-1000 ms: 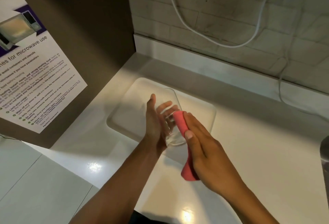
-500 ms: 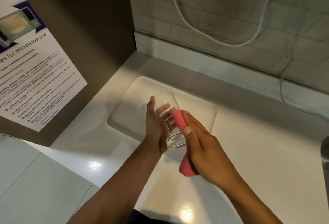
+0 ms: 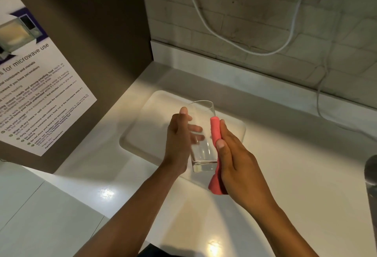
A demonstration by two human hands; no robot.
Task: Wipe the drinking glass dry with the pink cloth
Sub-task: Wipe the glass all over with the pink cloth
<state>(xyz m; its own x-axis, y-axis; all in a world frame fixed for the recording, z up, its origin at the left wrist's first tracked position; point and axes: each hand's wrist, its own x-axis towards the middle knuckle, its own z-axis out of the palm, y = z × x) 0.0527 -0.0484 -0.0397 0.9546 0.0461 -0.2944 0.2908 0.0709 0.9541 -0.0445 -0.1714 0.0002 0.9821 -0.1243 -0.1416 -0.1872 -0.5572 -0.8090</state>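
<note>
A person's left hand grips a clear drinking glass above a shallow white tray on a pale countertop; the thumb lies along the near side of the glass and the fingers, seen through it, wrap the far side, so the hand is clamped on the glass; the glass stands nearly upright, open rim away from the camera and thick base toward it, held clear of the tray. The right hand presses a folded pink cloth flat against the right wall of the glass, fingers closed on the cloth with the thumb on its near face; the cloth's loose end hangs below the glass's base. Left of the tray, a printed microwave-use notice leans on a dark panel; behind the tray, a white cable loops across a tiled wall.
</note>
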